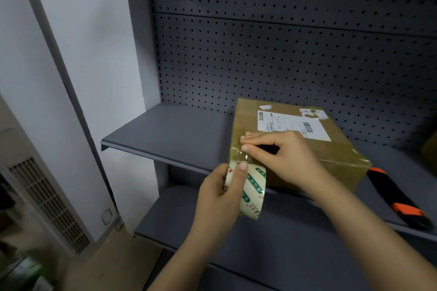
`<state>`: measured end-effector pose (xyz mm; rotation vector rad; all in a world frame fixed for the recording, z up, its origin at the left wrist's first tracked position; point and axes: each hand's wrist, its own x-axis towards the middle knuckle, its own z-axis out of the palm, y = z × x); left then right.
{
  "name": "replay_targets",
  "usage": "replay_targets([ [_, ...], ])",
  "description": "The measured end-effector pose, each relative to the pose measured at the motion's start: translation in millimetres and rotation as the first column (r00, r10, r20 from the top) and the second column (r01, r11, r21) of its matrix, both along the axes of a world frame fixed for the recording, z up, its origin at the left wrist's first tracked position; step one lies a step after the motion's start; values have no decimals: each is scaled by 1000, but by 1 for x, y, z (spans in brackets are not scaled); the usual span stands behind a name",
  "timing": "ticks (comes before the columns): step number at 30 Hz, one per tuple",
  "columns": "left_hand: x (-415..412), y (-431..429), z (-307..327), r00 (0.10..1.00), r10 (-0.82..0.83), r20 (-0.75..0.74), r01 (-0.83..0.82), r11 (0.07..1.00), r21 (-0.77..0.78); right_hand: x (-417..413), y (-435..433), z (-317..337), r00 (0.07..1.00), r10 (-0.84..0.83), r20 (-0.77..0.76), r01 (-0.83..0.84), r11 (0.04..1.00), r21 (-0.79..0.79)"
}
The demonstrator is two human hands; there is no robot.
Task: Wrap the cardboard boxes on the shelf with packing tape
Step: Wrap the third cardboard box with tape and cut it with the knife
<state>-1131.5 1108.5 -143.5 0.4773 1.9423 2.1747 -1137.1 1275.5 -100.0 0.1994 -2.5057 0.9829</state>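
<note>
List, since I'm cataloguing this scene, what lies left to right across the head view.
vent grille → tape roll → cardboard box → orange-and-black tool

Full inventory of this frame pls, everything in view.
cardboard box: 1, brown, on the upper shelf
shipping label: 1, white, on the box top
tape roll: 1, clear with green print, at the box's near-left corner
tool: 1, black and orange, on the shelf right of the box
shelf: 2 tiers, grey
pegboard panel: grey, behind the shelf
vent grille: 1, pale, lower left
left hand: grips the tape roll
right hand: fingertips on the box's taped edge
</note>
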Motion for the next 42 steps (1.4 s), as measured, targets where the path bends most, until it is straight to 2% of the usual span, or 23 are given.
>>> replay_targets([
  [4,1,0,-5,999,34,-32,-35,999,-40,-3,-5,-2,999,-36,16,36,999,-3],
  [14,-6,3,-23,994,69,80,-55,986,-158,2,-9,-4,998,-62,-12,63,998,23],
  [21,-1,1,-29,999,-1,52,2,1000,-10,2,-12,-6,996,-73,-51,73,997,5],
  [26,-4,0,-39,1000,-10,-10,10,1000,-15,-1,-10,-20,963,-34,-267,89,977,195],
  [29,-5,3,-40,1000,27,-9,-27,999,-22,-3,-8,-27,938,-12,-345,99,966,237],
  [36,-1,0,-33,1000,-6,10,6,999,49,-4,0,-31,945,31,-324,94,926,365],
  [42,4,7,-31,998,59,7,-60,998,17,-6,4,-29,958,40,-284,68,930,362],
])
